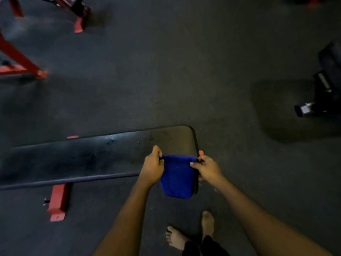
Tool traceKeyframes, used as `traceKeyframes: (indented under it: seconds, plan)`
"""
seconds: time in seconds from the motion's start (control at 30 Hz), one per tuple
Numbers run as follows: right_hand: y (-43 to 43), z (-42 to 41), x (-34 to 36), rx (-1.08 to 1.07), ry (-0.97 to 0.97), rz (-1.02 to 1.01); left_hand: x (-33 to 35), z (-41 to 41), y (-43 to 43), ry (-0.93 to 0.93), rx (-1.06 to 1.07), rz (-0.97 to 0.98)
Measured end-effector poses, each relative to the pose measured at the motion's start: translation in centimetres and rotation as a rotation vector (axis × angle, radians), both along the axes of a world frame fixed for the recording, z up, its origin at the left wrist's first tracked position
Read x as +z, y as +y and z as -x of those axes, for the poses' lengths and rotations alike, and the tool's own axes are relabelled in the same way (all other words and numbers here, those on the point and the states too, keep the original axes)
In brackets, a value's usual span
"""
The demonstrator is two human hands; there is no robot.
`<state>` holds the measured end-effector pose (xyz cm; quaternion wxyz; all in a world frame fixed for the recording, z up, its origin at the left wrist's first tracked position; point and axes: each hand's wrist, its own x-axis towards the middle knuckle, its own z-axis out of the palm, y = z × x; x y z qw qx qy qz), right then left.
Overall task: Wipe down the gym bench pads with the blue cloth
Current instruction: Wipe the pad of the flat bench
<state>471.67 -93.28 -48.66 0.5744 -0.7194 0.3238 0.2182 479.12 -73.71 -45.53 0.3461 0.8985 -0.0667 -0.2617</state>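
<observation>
- My left grip pinches one top corner of the cloth, thumb and fingers curled tight on the hem; my right grip pinches the other top corner the same way.
- The cloth hangs folded between them, top edge pulled taut, lower end loose. It hangs at the pad's near corner, at its rounded end. I cannot tell whether it touches the pad.
- The pad runs long and dark away from that end. A patch of droplets glints by its far edge, about midway along.
- Step in hand, as I judge it: squaring up the cloth before wiping. No stroke on the pad is under way.
- Next move, I think: lower the cloth flat onto the pad's rounded end, shift to one palm pressing it down, then sweep along the length toward the droplets, keeping the fold from bunching.
- A red foot juts from under the pad's near edge. My bare feet stand on the floor just this side of the pad.
</observation>
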Motion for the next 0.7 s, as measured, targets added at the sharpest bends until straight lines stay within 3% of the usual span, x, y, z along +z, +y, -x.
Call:
traceKeyframes:
  seconds: [0.1, 0.23, 0.4, 0.5, 0.7]
  plan:
    - [-0.7, -1.2, -3.6, -0.026, -0.005, 0.009, -4.0, -1.8, -1.1, -0.037, -0.021, -0.026]
    - [-2.3, -4.8, -10.7, -0.113, -0.123, 0.075, -11.2, -3.7, -3.7, -0.283, 0.062, -0.055]
    - [-4.1, -7.8, -21.8, -0.454, -0.148, -0.059, -22.0, -3.3, -7.0, -0.373, -0.278, -0.318]
    - [-4.8, -8.2, -26.4, -0.464, -0.204, -0.184, -27.0, -3.0, -8.1, -0.406, -0.344, -0.406]
    - [-4.8, -8.4, -32.8, -0.463, -0.468, -0.205, -31.5, -2.3, -8.2, -0.657, -0.293, -0.436]
